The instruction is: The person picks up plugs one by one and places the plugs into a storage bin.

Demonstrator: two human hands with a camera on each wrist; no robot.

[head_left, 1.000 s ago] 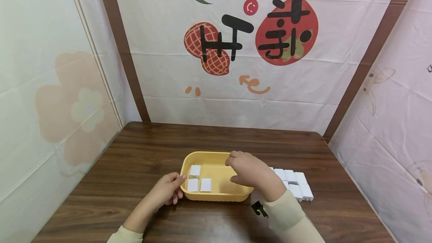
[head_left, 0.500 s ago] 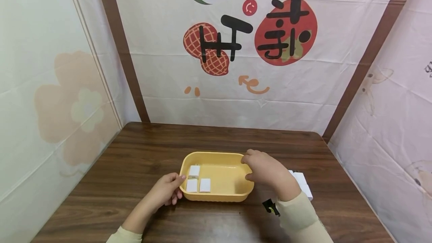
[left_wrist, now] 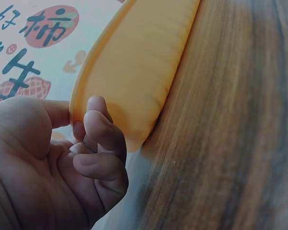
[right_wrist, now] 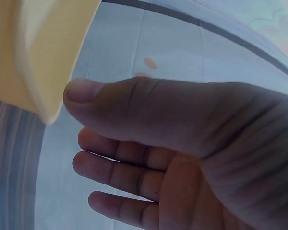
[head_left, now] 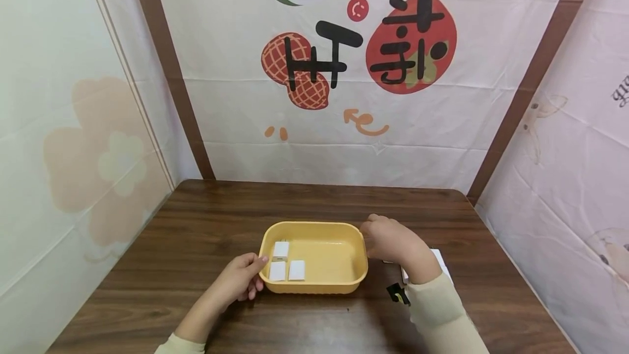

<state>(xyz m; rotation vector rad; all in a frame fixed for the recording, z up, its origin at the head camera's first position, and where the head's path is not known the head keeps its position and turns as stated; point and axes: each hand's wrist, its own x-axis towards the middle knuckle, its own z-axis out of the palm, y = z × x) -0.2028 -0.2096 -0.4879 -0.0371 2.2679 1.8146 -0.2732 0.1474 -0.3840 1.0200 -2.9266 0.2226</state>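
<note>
At the left end of the tray point(head_left: 326, 287), the left hand point(head_left: 241, 277) has a pinch grip on the wall: its thumb point(head_left: 260, 263) laps over the rim, and its bent fingers point(left_wrist: 103, 165) lie outside, below the rim. Just beyond the tray's right end, the right hand point(head_left: 393, 240) has its thumb point(right_wrist: 129, 105) extended and its fingers loosely spread behind, with nothing held between them. In the right wrist view the thumb tip overlaps the tray's edge; whether it touches, I cannot tell.

Inside the tray, three white plugs lie at the left end: a far plug point(head_left: 280, 250) with prongs toward the far side, a corner plug point(head_left: 277, 271) in the near left corner, and a third plug point(head_left: 297, 270) just right of that, along the near side.

On the worktop point(head_left: 221, 206), the tray sits between the left and right edges, well apart from the far edge. Right of it, toward the worktop's right edge, are more white pieces point(head_left: 439, 258), mostly hidden by the right arm. Beside the right sleeve point(head_left: 434, 310) shows a black tab point(head_left: 397, 293) with a yellow mark. Past the far edge hangs a printed cloth point(head_left: 221, 97).
</note>
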